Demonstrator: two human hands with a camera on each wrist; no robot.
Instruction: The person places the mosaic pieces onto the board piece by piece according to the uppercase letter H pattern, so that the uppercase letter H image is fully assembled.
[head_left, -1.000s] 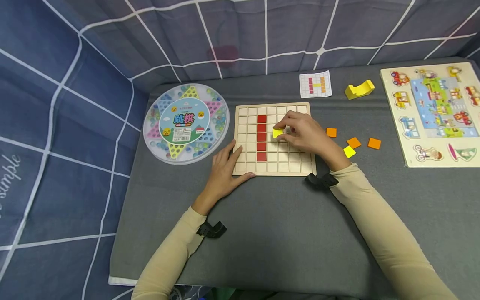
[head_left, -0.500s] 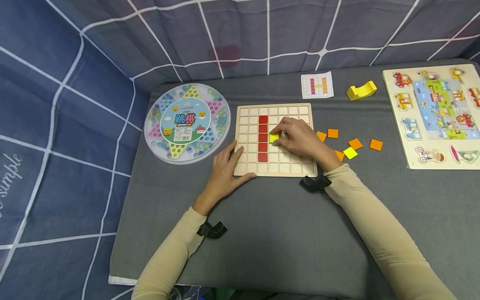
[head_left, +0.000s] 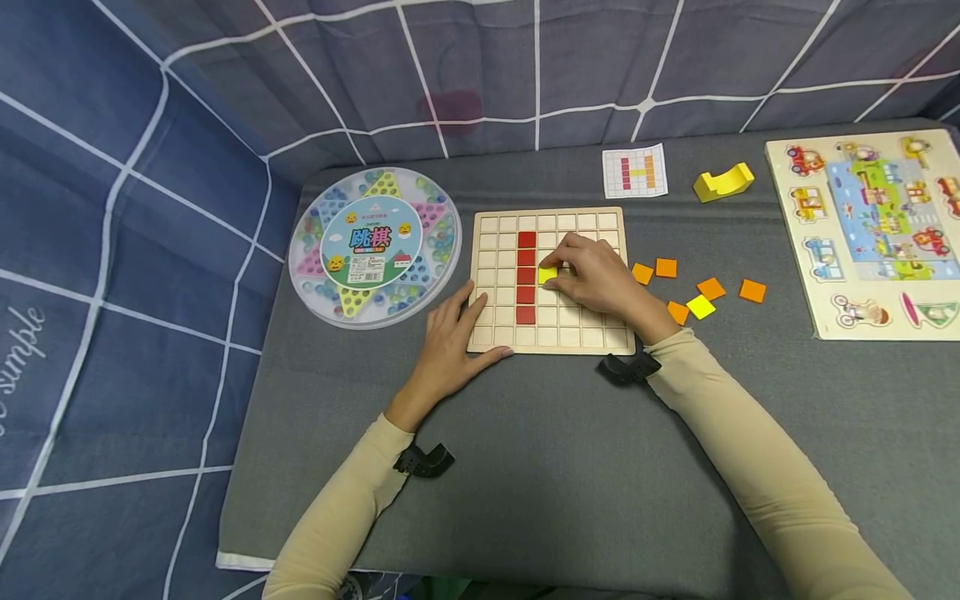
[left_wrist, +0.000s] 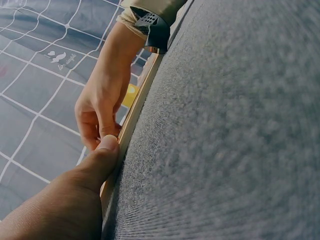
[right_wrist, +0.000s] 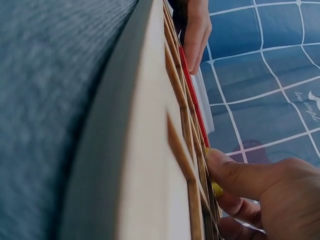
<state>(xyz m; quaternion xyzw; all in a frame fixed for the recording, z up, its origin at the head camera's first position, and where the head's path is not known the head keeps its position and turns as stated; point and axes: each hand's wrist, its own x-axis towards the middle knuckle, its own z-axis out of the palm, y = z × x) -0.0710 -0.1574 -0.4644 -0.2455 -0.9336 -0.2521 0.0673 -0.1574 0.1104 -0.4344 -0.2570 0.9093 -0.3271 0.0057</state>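
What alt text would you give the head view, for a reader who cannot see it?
A right hand pinches a yellow tile at a wooden grid board, right of a column of five red tiles, while the left hand touches the board's near left corner. Right of the board lie five orange tiles and another yellow tile.

The characters 跳棋 mark a round game box (head_left: 375, 247), left of the wooden grid board (head_left: 570, 336), on my head feed; its finer print escapes me. Well left of the board, white script on a blue curtain (head_left: 127, 292) reads "simple"; in both wrist views, I find such lettering too small to read surely.
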